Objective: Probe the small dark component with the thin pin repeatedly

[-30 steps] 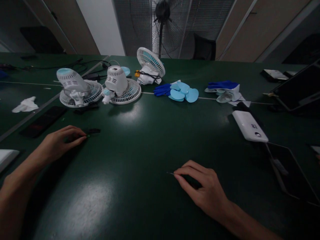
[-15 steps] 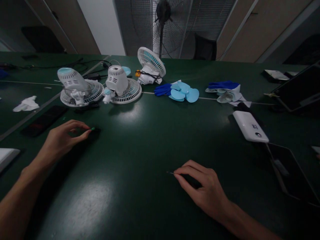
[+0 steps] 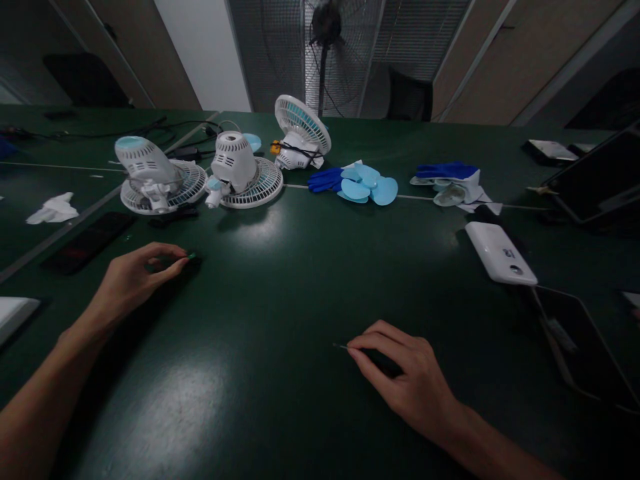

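Note:
My left hand (image 3: 133, 279) rests on the dark green table (image 3: 280, 293) at the left, its fingers curled in a pinch around a small dark object with a green tip (image 3: 193, 257). My right hand (image 3: 407, 377) lies lower and to the right, fingers curled, its fingertips on a thin metal pin (image 3: 340, 346) that sticks out to the left. Whatever else that hand covers is hidden.
Three small white desk fans (image 3: 240, 170) lie at the back left, with blue fan blades (image 3: 367, 183) and blue gloves (image 3: 447, 172) beside them. A white power bank (image 3: 500, 253) and tablets (image 3: 585, 347) sit at the right. A black phone (image 3: 87, 243) and white cloth (image 3: 53, 208) are at the left.
My left hand has slid a little forward and to the right with the small green-tipped object. My right hand has stayed where it was.

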The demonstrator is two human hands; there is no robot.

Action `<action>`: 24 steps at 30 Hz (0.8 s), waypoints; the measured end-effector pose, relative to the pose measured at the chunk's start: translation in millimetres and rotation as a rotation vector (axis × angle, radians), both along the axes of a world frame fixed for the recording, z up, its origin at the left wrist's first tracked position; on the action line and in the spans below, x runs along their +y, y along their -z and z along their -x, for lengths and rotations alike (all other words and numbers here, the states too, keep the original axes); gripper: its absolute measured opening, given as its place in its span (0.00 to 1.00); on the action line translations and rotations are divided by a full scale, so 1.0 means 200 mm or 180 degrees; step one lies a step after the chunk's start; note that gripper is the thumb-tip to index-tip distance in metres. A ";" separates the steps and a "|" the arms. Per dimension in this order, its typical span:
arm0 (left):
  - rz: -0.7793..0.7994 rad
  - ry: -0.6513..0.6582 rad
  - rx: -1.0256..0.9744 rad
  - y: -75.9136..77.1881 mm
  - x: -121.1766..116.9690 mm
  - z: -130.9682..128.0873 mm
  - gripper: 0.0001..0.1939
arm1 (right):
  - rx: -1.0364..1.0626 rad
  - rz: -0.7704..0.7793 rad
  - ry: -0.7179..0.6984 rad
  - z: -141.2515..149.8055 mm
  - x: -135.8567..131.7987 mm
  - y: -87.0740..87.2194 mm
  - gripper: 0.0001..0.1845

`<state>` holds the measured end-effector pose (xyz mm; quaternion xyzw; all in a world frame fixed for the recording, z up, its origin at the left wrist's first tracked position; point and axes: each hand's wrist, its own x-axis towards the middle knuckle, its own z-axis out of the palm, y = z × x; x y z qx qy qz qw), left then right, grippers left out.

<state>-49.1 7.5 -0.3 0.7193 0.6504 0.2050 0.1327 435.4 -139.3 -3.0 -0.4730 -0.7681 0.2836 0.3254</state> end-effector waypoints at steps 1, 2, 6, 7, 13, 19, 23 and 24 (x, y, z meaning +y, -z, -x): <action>0.0082 -0.0054 0.0030 0.00 0.00 0.00 0.30 | -0.0003 -0.0005 0.0001 0.00 0.00 0.00 0.08; 0.0153 -0.0110 0.0048 0.00 0.00 0.00 0.31 | -0.0009 -0.0011 0.0003 0.00 0.00 0.00 0.08; 0.0292 -0.0260 -0.0077 -0.02 0.00 -0.01 0.34 | -0.0021 -0.0012 0.0013 0.00 0.00 0.01 0.08; 0.0319 -0.0276 -0.0145 -0.03 -0.01 -0.01 0.34 | -0.0028 -0.0005 0.0018 0.00 0.00 0.02 0.08; 0.0420 -0.0426 -0.0517 -0.04 -0.01 -0.03 0.32 | -0.0037 0.0011 0.0013 0.00 0.00 0.01 0.08; 0.0528 -0.0563 -0.0777 -0.05 -0.01 -0.06 0.32 | -0.0093 0.0071 0.0012 -0.01 0.00 0.01 0.07; 0.0653 -0.0773 -0.0789 -0.06 -0.01 -0.07 0.31 | -0.0095 0.0080 0.0006 0.00 0.00 0.01 0.08; 0.0684 -0.0821 -0.0817 -0.05 -0.01 -0.07 0.30 | -0.0094 0.0061 0.0011 0.00 0.00 0.00 0.08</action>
